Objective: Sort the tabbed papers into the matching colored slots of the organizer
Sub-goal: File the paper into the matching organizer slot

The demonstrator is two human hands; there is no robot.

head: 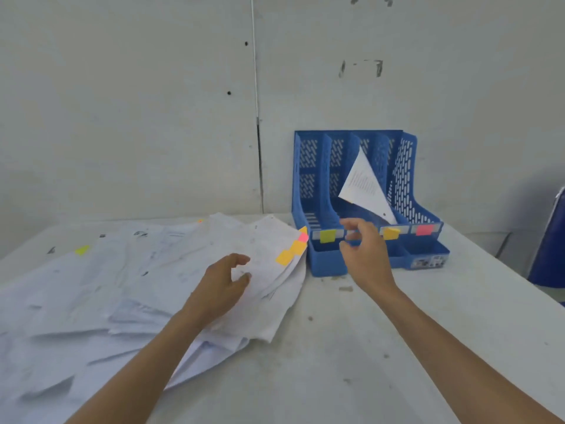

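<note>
A blue organizer [318, 258] stands at the back of the table against the wall, with a yellow-green label [327, 235], an orange label [390, 232] and a pink label [424, 229] on its slot fronts. One white sheet [365, 186] leans tilted in the orange-labelled slot. A loose pile of white papers [146, 280] covers the table's left side, with orange tabs [290, 254] and a pink tab [303, 237] at its right edge. My left hand [224, 286] rests on the pile, fingers loosely curled. My right hand [365, 255] hovers in front of the organizer, empty, fingers relaxed.
The white table [351, 347] is scuffed and dirty. A grey wall [153, 102] rises right behind it. A blue chair [550, 249] stands past the table's right edge. A yellow-green tab [82, 250] shows at the pile's far left.
</note>
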